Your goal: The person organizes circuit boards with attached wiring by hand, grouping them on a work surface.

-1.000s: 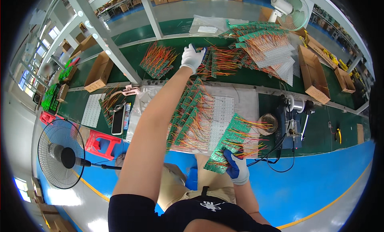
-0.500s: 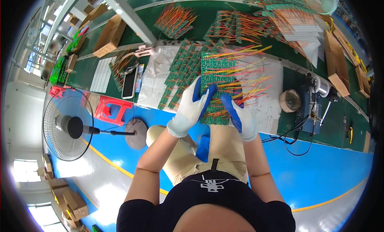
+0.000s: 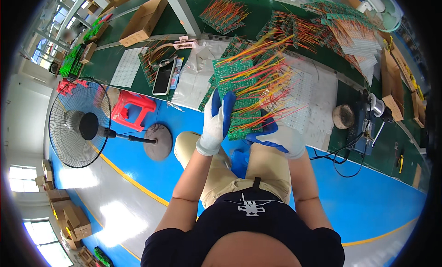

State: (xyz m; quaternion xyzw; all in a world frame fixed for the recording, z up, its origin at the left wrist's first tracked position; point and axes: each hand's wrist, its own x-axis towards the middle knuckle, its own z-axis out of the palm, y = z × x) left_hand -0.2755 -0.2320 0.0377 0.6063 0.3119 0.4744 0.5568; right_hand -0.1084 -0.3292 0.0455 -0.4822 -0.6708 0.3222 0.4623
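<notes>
Head view: the left hand [image 3: 215,123] is gripping a wired green board [image 3: 238,100] over the worktop [image 3: 384,149] front edge; the right hand [image 3: 282,137] is curving at its lower end, grip unclear.

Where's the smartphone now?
Head view, left side: the dark-screened rectangular smartphone lies near the front edge of the green workbench, beyond the red plastic stool, left of the white-blue gloved left hand.

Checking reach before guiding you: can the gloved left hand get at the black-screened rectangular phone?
Probably yes, once freed: the left hand grips a green rectangular circuit board, but the phone lies largely uncovered on the green bench, with no visible barrier between.
</notes>
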